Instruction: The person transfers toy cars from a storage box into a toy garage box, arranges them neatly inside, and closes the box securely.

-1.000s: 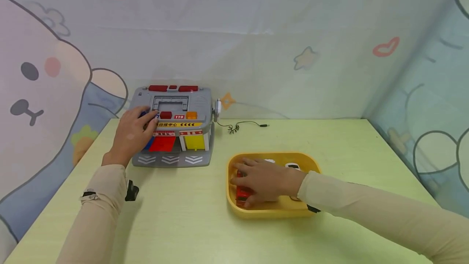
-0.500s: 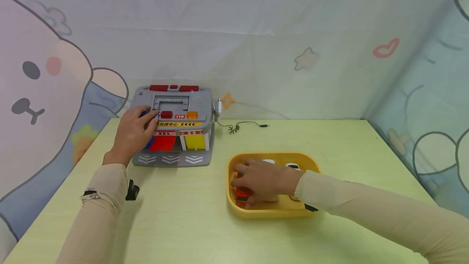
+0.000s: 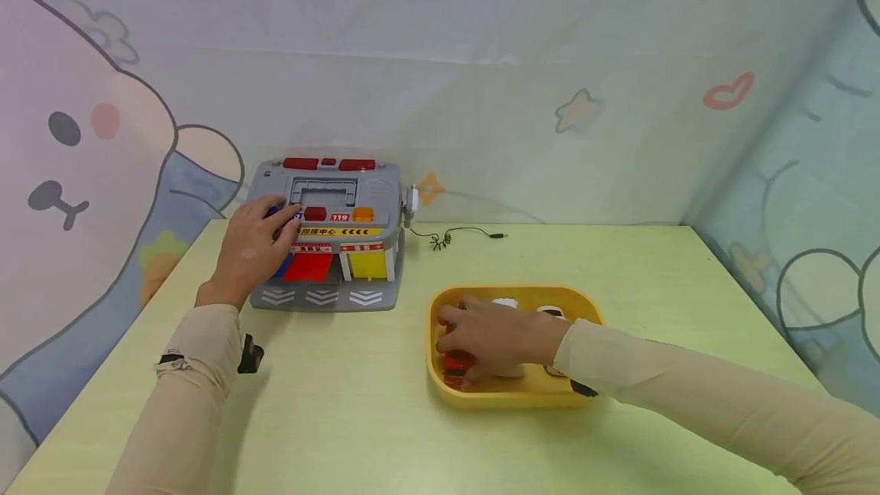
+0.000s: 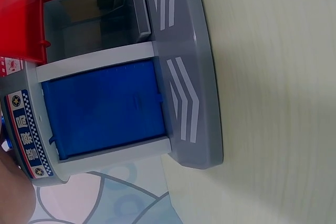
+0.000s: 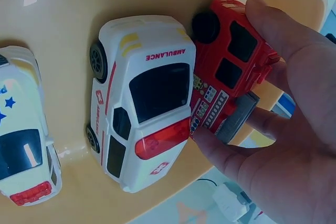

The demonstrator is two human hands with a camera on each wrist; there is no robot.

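Note:
My right hand [image 3: 490,336] reaches down into a yellow tray [image 3: 512,401] and grips a red toy fire truck [image 5: 231,61] between thumb and fingers. The truck is tipped on its side against a white toy ambulance [image 5: 157,98] in the right wrist view. My left hand [image 3: 250,250] rests on the front left corner of a grey toy rescue station [image 3: 381,188], fingertips by a blue button that they mostly cover. The station's red door [image 4: 18,19] is swung up, showing a hollow bay; its blue door [image 4: 105,108] is down, as is the yellow door [image 3: 367,265].
Beside the ambulance lies a white toy police car [image 5: 21,135] with blue stars. A thin black cable [image 3: 447,236] with a plug trails from the station's right side. A cartoon-printed cloth backdrop [image 3: 481,98] stands behind the pale table [image 3: 344,403].
My right fingers have drawn in slightly closer around the fire truck. My left hand stays in place on the station. The head view has shifted slightly.

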